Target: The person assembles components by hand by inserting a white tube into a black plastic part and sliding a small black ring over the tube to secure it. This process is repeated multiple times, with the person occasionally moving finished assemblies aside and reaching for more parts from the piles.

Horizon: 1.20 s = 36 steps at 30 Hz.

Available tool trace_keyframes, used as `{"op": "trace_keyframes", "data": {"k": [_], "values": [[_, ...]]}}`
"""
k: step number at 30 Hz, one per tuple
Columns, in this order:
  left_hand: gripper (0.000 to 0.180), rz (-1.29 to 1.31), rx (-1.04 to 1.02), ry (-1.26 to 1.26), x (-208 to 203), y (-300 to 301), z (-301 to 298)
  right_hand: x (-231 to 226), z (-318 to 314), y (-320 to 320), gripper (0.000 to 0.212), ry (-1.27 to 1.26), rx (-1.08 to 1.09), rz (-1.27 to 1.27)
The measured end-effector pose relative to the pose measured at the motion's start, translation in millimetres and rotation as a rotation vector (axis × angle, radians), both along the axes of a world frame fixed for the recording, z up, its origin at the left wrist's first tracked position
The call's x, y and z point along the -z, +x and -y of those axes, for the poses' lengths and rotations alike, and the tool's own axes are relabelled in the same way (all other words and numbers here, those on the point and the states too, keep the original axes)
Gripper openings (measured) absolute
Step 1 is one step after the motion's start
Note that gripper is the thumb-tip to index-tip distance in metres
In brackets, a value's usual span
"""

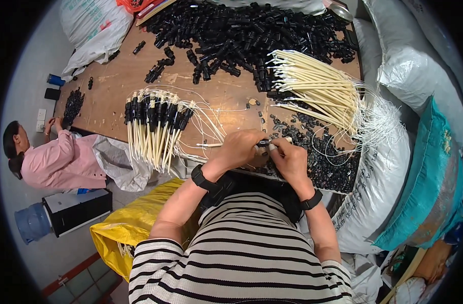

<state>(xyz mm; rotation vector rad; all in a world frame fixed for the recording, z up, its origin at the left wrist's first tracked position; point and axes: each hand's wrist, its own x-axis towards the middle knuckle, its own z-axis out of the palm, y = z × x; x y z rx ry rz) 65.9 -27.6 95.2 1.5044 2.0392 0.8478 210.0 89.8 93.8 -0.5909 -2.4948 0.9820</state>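
Observation:
My left hand (241,148) and my right hand (291,161) meet at the table's near edge, fingers pinched around a small black connector piece (263,143). A thin cream tube (209,145) with a white tip sticks out to the left of my left hand, which closes around it. Where the tube and the black piece join is hidden by my fingers. Just left of my hands lies a bundle of cream tubes with black connectors (153,112) on their far ends. Beyond my right hand rests a bundle of plain cream tubes (317,91) with loose white threads.
Small dark parts (333,169) spread around my right hand. A large heap of black connectors (241,33) covers the table's far side. White sacks (376,187) and a teal sack (419,177) crowd the right; a yellow sack (140,213) stands left. A person in pink (61,159) works at far left.

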Motion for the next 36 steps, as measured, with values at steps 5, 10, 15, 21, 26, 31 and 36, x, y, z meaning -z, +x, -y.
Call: {"op": "trace_keyframes", "data": {"k": [5,10,15,21,26,31,36], "values": [[0.046,0.108,0.129,-0.104,-10.3,-2.0,-5.9,-16.0,4.0,-1.1,0.02,-0.201,-0.151,0.06],[0.037,0.207,-0.051,0.19,-5.4,-2.6,-5.0,-7.6,5.0,2.4,0.019,-0.049,-0.103,0.12],[0.022,0.079,-0.039,0.471,-5.0,-4.5,-2.1,-7.2,10.3,0.7,0.02,-0.094,-0.107,-0.031],[0.023,-0.069,-0.002,0.467,2.3,-12.5,-1.3,-5.1,9.5,2.7,0.019,-0.256,-0.061,0.069],[0.034,-0.371,-0.523,-0.02,20.3,-68.8,43.9,4.9,-4.3,13.6,0.013,-0.402,0.069,0.033],[0.028,-0.315,-0.512,-0.038,26.7,-73.8,44.4,-1.0,-14.1,10.1,0.011,-0.588,0.07,0.149],[0.023,-0.163,-0.535,0.039,24.7,-54.5,-35.5,4.5,-16.1,13.2,0.012,-0.681,0.095,0.132]]}}
